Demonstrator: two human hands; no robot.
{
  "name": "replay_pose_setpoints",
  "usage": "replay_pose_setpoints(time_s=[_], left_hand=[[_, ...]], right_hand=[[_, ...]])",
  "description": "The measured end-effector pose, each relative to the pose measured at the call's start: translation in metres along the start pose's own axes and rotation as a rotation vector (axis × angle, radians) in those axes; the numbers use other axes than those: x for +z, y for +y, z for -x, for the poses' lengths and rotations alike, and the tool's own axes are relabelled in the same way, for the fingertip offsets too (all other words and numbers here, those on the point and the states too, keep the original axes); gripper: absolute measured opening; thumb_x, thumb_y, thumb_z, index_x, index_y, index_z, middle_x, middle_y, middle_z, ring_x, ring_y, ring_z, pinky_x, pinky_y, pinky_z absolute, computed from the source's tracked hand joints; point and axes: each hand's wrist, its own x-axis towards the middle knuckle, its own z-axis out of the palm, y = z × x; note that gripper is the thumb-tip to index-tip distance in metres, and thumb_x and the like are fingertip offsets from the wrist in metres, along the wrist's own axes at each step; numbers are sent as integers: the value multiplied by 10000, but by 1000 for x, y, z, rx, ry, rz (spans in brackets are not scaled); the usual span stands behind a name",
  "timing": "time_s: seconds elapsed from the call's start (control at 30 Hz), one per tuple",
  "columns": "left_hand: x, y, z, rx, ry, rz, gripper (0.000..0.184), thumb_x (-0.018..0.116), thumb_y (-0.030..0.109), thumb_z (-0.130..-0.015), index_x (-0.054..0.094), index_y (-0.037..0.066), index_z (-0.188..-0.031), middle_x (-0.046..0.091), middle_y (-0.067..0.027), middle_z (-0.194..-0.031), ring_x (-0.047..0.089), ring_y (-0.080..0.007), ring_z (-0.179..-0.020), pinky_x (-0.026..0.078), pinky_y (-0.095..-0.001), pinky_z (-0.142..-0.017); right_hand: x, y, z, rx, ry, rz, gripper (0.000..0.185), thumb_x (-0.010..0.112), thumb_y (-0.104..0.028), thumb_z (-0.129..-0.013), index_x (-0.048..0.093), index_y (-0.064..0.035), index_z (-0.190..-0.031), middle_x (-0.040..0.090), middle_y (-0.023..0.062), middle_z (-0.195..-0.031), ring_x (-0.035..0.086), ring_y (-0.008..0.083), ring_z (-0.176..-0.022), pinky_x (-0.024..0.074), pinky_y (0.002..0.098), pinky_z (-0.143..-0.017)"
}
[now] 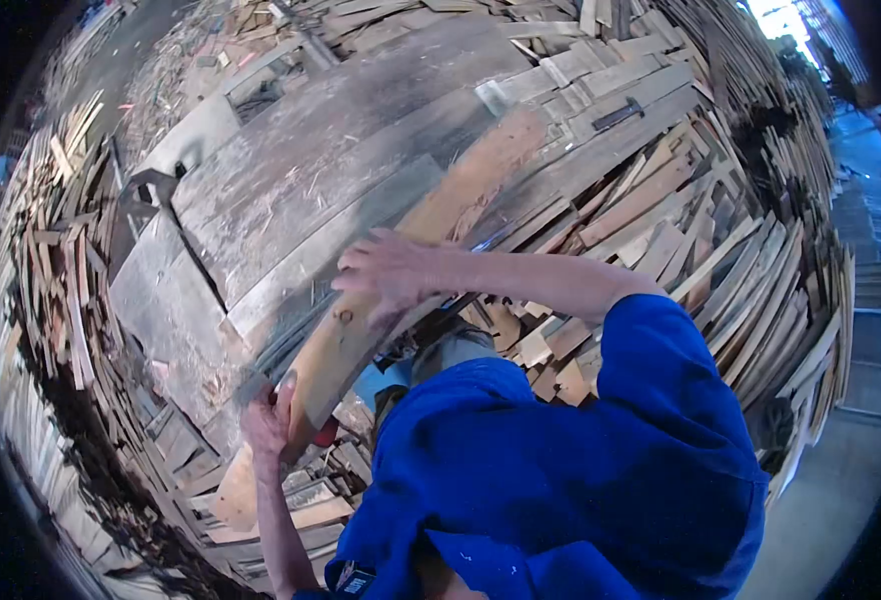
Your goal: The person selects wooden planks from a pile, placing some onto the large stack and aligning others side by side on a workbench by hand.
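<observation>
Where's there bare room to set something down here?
Mainly the chip-flecked grey tabletop between the plank and the dark slot; a smaller patch lies left of that slot. Crowded: right of the plank, among heaped wood strips, and around the left hand and right hand on the plank.

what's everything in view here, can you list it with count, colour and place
plank: one, tan, running diagonally across the centre under both hands
worktable: one, worn grey, upper left to centre
dark bracket-like piece: one, table's left edge
dark flat piece: one, on boards at upper right
right-hand wood pieces: too many to count, brown and tan, right side
left-hand wood pieces: too many to count, brown and grey, left side
floor: one stretch, grey, lower right
shirt: one, blue, bottom centre
left hand: one, bare, gripping the plank's lower part
right hand: one, bare, spread on the plank's middle
</observation>
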Motion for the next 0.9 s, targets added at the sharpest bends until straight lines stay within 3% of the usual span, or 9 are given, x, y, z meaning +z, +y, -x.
replay_pose_setpoints(time_s=[0.07, 0.1, 0.2, 0.33, 0.5, 0.6, 0.83, 0.9], left_hand=[[15, 15, -37, 24, -23, -41, 573, 592, 610, -905, 662, 44, -859, 657, -199, -716, 665, -406, -719, 505, -486, -649], [22, 23, -58, 43, -37, -88, 573, 576, 611, -911, 669, 48, -876, 673, -204, -751, 676, -410, -753, 515, -491, -668], [36, 47, -109, 74, -89, -143, 567, 549, 608, -923, 681, 56, -922, 699, -214, -850, 686, -419, -839, 531, -502, -721], [44, 86, -162, 93, -187, -177, 579, 520, 619, -928, 684, 67, -993, 705, -232, -964, 674, -437, -939, 530, -518, -802], [45, 134, -207, 135, -187, -160, 645, 497, 653, -926, 673, 35, -985, 684, -274, -994, 652, -451, -991, 495, -544, -847], [42, 158, -227, 124, -247, -162, 712, 452, 712, -912, 681, 57, -1072, 685, -267, -1055, 649, -446, -1029, 494, -538, -888], [71, 203, -275, 166, -283, -180, 688, 418, 706, -920, 696, 102, -1095, 686, -202, -1147, 638, -390, -1109, 492, -508, -939], [92, 203, -299, 199, -306, -146, 655, 431, 671, -923, 702, 108, -1117, 686, -185, -1160, 643, -382, -1099, 494, -498, -945]], right_hand=[[-6, 12, 14, -71, 80, 155, 886, 785, -545, -705, 458, -163, -1435, 439, 148, -1442, 414, 365, -1334, 403, 554, -972], [-9, 26, 15, -71, 75, 159, 886, 785, -545, -705, 458, -163, -1435, 439, 148, -1442, 414, 365, -1334, 403, 554, -972], [2, 66, 18, 90, 61, 217, 1139, 852, -486, -659, 236, -163, -1562, 385, 178, -1446, 353, 388, -1363, 352, 576, -1032], [-11, 115, 12, 212, -55, 210, 1133, 875, -449, -637, 270, -173, -1554, 409, 160, -1405, 376, 369, -1345, 353, 545, -1056], [-18, 166, 19, 280, -80, 221, 1132, 878, -441, -630, 275, -185, -1553, 395, 148, -1414, 372, 364, -1345, 347, 531, -1067], [-29, 182, 26, 303, -33, 240, 1110, 878, -410, -635, 284, -194, -1548, 381, 139, -1430, 370, 352, -1350, 361, 529, -1061], [-48, 225, 46, 395, -42, 253, 1066, 865, -396, -650, 309, -171, -1531, 412, 154, -1430, 396, 354, -1342, 382, 518, -1068], [-36, 254, 45, 308, -2, 273, 1020, 848, -405, -663, 344, -147, -1511, 450, 177, -1422, 429, 367, -1330, 393, 499, -1075]])
